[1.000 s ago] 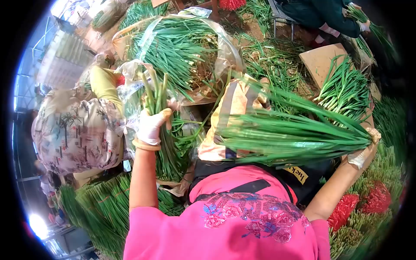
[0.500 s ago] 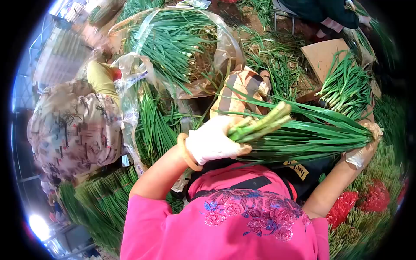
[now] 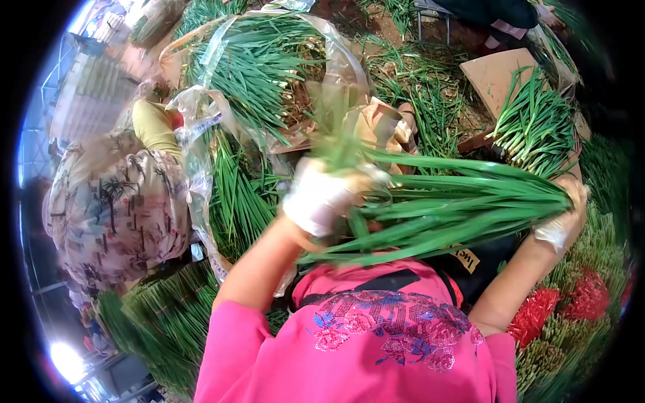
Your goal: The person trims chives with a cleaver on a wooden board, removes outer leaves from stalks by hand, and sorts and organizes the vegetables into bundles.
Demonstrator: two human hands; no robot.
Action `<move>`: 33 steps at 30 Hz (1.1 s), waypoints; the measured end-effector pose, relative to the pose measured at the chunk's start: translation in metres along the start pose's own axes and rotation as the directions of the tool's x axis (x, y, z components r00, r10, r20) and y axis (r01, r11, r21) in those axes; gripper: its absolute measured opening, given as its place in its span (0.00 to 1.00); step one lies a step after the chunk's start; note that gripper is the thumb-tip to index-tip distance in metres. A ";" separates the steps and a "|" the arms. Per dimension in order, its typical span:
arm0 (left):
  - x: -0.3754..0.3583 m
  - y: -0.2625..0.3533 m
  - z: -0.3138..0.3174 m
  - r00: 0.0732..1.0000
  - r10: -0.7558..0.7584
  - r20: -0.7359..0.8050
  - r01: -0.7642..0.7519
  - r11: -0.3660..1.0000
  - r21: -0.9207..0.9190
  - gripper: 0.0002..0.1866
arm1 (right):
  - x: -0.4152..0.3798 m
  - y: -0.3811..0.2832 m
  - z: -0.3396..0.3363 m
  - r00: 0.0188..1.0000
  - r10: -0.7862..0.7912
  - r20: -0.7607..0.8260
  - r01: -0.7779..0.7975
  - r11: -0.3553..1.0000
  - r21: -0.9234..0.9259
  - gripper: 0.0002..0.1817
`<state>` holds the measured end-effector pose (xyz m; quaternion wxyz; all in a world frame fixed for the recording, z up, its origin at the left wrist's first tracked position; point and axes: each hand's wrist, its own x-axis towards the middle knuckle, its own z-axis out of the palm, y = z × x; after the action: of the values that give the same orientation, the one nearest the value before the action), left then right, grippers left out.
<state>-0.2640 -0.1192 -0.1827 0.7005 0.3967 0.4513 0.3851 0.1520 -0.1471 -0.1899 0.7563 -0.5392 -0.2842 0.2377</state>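
A bunch of garlic chives [image 3: 463,201] stretches across the front of my pink top, its long flat leaves fanned between my hands. My left hand [image 3: 322,195], in a white glove, is closed around the stem end. Motion smears that hand, and the stems above it show only as a pale green blur. On the other side my right hand [image 3: 568,215], with a white covering near the wrist, grips the gathered leaf tips. Behind the bunch is an orange and grey striped cloth [image 3: 379,127], partly hidden.
Left of me sits a person in a patterned top [image 3: 121,208]. A plastic-lined heap of chives [image 3: 242,70] lies ahead. Loose chives [image 3: 537,131] lie near a cardboard piece [image 3: 494,84]. Red ties [image 3: 534,316] rest on bundled stems at right. Another person [image 3: 497,13] is at the top.
My left hand has turned, swinging the stem ends from pointing right to pointing upward. Some leaves now hang lower in front of my top. My right hand keeps its hold on the tips.
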 end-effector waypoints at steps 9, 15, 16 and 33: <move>-0.022 0.017 -0.098 0.982 -0.077 -0.173 0.119 0.962 0.247 0.22 | 0.021 0.010 -0.059 0.971 0.060 0.232 -0.171 0.851 0.497 0.14; -0.013 0.043 -0.066 0.996 0.014 -0.093 0.007 0.977 0.215 0.25 | 0.020 0.002 -0.043 0.949 0.072 0.306 -0.240 0.794 0.559 0.14; -0.012 0.046 -0.054 0.999 0.031 -0.042 -0.023 0.984 0.179 0.25 | 0.023 0.006 -0.052 0.962 0.085 0.260 -0.214 0.825 0.523 0.14; 0.055 0.001 0.038 0.950 0.223 0.216 -0.262 0.951 0.168 0.11 | 0.000 0.006 -0.010 0.927 0.083 0.365 -0.316 0.695 0.646 0.11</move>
<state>-0.2123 -0.0771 -0.1896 0.6462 0.5515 0.3637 0.3821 0.1584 -0.1519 -0.1980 0.8178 -0.2001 -0.2273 0.4894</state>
